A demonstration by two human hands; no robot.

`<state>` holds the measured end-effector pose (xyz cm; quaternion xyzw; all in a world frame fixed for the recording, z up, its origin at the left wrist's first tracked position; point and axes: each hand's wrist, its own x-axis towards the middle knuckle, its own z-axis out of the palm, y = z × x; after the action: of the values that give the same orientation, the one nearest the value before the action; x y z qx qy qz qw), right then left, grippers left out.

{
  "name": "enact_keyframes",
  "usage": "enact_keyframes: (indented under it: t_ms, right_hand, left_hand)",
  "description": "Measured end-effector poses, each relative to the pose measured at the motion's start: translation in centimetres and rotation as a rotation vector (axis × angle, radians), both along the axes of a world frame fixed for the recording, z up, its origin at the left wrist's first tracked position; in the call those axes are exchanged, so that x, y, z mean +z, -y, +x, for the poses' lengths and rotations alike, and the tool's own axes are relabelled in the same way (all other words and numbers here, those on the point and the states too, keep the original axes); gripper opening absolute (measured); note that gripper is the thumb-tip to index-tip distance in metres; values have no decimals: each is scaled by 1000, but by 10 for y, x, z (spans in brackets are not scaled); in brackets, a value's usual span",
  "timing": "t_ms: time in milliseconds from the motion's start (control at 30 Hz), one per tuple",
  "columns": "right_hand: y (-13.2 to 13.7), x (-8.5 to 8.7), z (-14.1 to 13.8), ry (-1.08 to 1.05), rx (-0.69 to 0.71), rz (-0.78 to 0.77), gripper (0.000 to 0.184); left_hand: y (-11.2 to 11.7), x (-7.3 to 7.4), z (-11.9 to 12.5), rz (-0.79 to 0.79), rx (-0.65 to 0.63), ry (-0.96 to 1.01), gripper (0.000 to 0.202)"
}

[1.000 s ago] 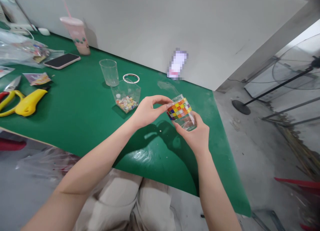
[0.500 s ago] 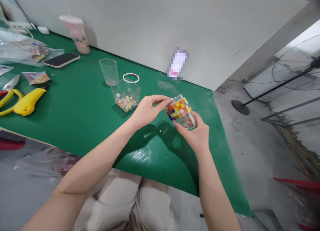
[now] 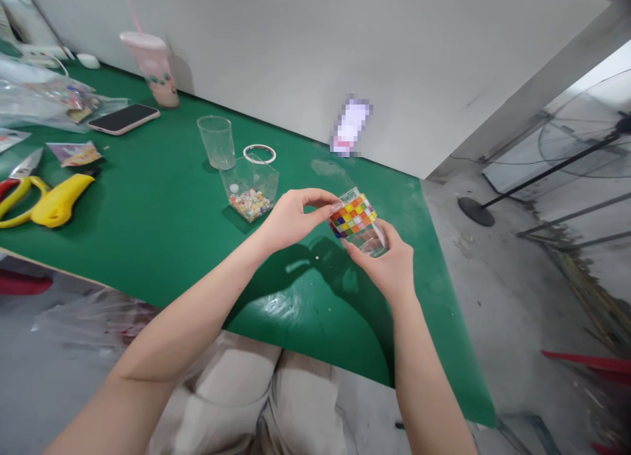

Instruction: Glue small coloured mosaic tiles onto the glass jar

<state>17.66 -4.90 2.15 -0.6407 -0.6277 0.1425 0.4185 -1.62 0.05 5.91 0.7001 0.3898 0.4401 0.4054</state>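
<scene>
A clear glass [image 3: 373, 244] is tilted above the table, its upper part wrapped in a band of small colored mosaic tiles [image 3: 353, 215]. My right hand [image 3: 392, 261] is closed around its lower part. At the left edge of the band, the thumb and forefinger of my left hand [image 3: 298, 215] are pinched against the tiles near the rim; whatever lies between the fingertips is hidden. Left of that hand stands a clear angular container [image 3: 251, 182] with loose, many-colored tiles in its bottom.
Behind the container are an empty clear cup [image 3: 217, 143] and a white ring [image 3: 259, 154]. Yellow-handled scissors [image 3: 54, 202], a phone [image 3: 124, 119], plastic bags [image 3: 44, 96] and a pink drink cup [image 3: 155, 67] occupy the left. A blurred-out phone [image 3: 351, 126] leans on the wall.
The left fingertips have shifted very slightly along the edge of the tile band. Both hands and the glass otherwise stay almost where they were.
</scene>
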Motion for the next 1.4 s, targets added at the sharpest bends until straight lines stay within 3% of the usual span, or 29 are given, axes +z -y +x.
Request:
enact_keyframes:
  t_ms: [233,600,967,1400]
  right_hand:
    - [0,1,-2,-22,-6,-25,61]
    - [-1,1,-1,-96,-1,-56,59]
    - [0,-1,1,-161,13,-78,59]
    - [-2,0,4,-185,-17,-68,60]
  left_hand:
    - [-1,-3,0,102,-1,-86,18]
    - [-2,-3,-3,98,-70,-58,20]
    - [-3,0,-5,-18,-168,39,25]
    - [0,1,-6,-82,-113,194,25]
